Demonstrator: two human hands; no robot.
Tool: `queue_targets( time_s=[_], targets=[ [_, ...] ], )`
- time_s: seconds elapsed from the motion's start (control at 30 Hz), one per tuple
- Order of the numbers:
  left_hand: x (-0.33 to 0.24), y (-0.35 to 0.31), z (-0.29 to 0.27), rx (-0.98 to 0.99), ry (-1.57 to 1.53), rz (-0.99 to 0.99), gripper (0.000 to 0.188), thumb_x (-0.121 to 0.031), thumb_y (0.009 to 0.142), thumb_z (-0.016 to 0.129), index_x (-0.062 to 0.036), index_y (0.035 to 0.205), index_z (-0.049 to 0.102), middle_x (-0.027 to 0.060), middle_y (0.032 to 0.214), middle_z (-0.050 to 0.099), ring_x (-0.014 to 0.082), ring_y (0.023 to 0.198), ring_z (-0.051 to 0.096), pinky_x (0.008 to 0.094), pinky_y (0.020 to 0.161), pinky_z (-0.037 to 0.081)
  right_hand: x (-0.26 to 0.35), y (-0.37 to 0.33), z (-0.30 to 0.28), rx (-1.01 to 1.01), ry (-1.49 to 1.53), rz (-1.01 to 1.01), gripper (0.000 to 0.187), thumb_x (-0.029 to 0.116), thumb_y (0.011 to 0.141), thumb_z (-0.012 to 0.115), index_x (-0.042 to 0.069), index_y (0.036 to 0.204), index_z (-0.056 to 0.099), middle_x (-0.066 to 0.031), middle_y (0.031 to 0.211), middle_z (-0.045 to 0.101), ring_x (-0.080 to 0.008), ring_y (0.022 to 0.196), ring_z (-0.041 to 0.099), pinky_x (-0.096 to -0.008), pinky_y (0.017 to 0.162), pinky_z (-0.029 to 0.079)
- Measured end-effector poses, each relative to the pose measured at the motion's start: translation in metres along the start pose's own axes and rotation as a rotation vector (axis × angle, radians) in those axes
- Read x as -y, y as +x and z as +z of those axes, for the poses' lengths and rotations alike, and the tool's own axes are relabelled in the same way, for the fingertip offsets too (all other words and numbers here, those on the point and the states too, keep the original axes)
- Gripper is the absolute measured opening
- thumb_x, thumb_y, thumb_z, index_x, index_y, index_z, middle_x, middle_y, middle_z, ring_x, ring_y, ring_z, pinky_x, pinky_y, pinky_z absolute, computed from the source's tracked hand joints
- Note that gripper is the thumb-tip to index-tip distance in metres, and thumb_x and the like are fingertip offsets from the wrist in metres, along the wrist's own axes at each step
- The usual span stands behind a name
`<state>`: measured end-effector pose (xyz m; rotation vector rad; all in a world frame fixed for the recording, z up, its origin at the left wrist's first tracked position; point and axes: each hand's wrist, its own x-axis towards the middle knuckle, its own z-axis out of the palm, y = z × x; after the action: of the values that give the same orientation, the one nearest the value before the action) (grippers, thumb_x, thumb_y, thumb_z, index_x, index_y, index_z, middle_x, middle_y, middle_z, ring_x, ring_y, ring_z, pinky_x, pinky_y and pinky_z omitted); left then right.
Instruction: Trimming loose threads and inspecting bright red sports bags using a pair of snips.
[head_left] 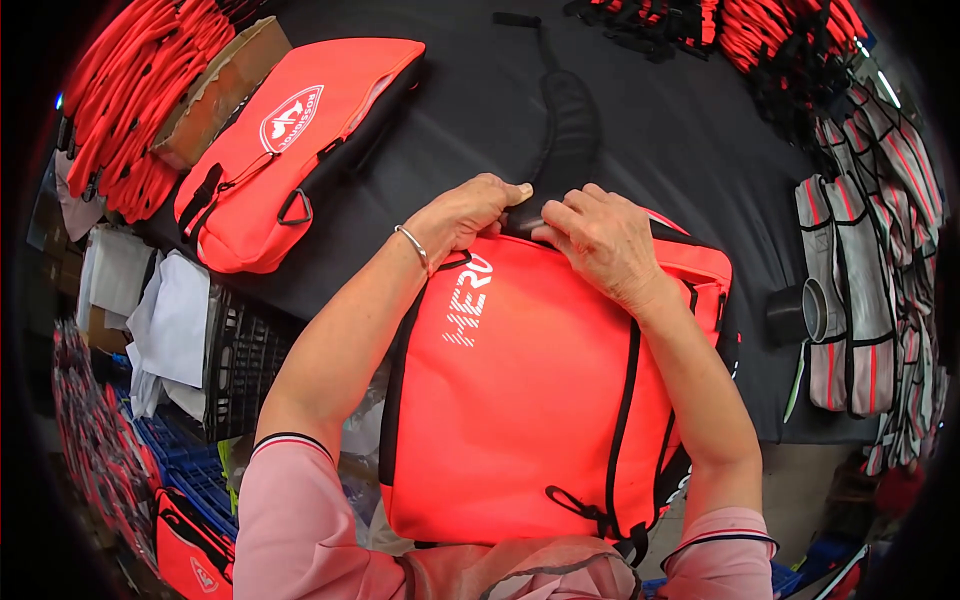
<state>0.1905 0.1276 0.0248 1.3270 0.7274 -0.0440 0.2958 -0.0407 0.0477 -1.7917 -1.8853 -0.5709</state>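
Black fabric (522,213): lies between the hands at the bag's upper edge; fingers hide exactly which piece.
Left hand (468,213): closed on that fabric, thumb stretched along it, seemingly to steady the edge.
Right hand (605,240): fingers bent and pinching the fabric just beside the left, probably close so that the short stretch between them stays taut.
Red-orange bag (500,400): directly below both hands, between the forearms, front panel up, its lower end near the torso; this likely keeps the upper edge within easy reach.
Padded strap (568,110): stretches across the black counter (690,150) beyond the hands, seemingly laid away from the fingers.
Second bag (330,90): beyond the left hand, lying on its own, apparently set aside to leave working room.
Grey straps (865,290): well to the right hand's right, bundled, perhaps for tidiness.
Black crate (245,345): left of the left forearm, near white sheets (172,320).
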Motion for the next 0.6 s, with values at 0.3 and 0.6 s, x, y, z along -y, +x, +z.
queue_targets(
  time_s=[0.3,0.6],
  targets=[
    [0.002,-0.004,0.002,-0.007,-0.004,-0.005,0.035,-0.03,0.098,0.056,-0.0007,0.081,0.062,0.0032,0.069,0.05,0.0112,0.058,0.036,0.0278,0.054,0.035,0.002,-0.001,-0.003,0.035,0.07,0.055,0.022,0.024,0.079,0.075,0.01,0.077,0.059,-0.0022,0.065,0.053,-0.0189,0.065,0.055,-0.0329,0.056,0.045],
    [-0.004,-0.004,0.003,-0.015,0.001,0.065,0.031,-0.029,0.097,0.058,-0.0064,0.076,0.06,-0.0015,0.064,0.046,0.0087,0.056,0.034,0.0273,0.05,0.03,-0.002,-0.003,-0.002,0.033,0.042,0.05,0.02,0.025,0.079,0.074,0.011,0.079,0.059,-0.0025,0.071,0.057,-0.02,0.07,0.06,-0.0345,0.056,0.048]
  ],
)
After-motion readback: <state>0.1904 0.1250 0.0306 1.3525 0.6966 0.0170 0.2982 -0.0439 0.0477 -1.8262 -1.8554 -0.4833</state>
